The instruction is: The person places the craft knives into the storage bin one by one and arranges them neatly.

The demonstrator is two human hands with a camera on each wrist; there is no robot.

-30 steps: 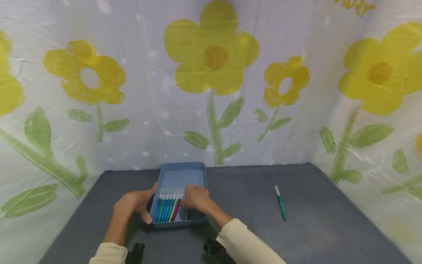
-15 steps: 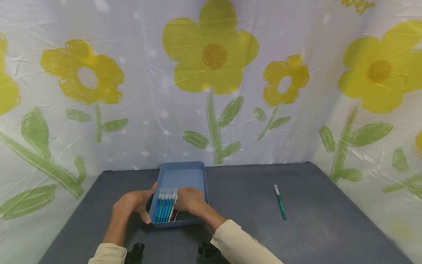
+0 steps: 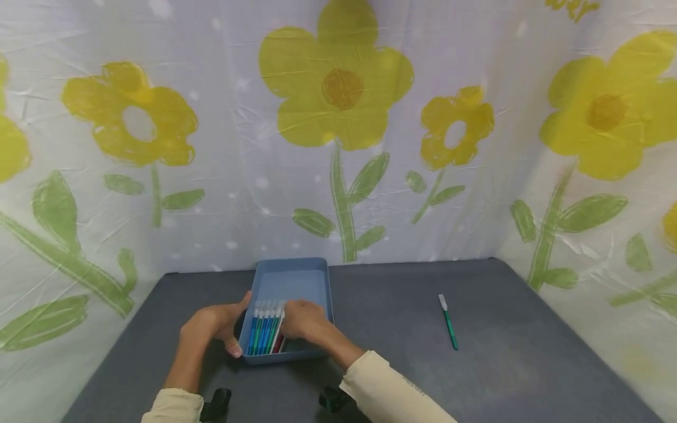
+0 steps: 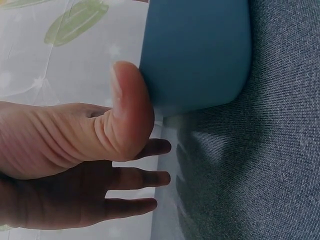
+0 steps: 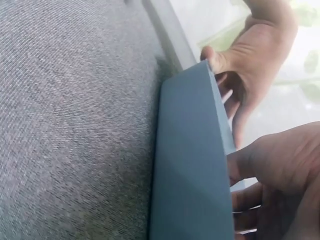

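A blue tray [image 3: 296, 282] holds a row of slim felt-tip pens [image 3: 262, 332] in blue and green with pale caps. At the row's right end lies a dark red pen [image 3: 278, 342], partly covered. My left hand [image 3: 214, 325] is at the tray's left side, fingers extended; its thumb [image 4: 132, 110] touches the tray's near corner in the left wrist view. My right hand [image 3: 305, 320] reaches down into the tray beside the red pen. The tray wall [image 5: 192, 165] hides its fingertips in the right wrist view, so what they touch cannot be seen.
A single green felt-tip pen [image 3: 449, 326] with a white cap lies on the dark grey table [image 3: 386, 329] to the right. A flower-printed sheet [image 3: 238, 176] hangs behind the table and at its sides. Black wrist devices [image 3: 215, 405] sit near the sleeves.
My right hand has moved a little left inside the tray, from beside the red pen to partly over it, then stayed there. The left hand keeps its place.
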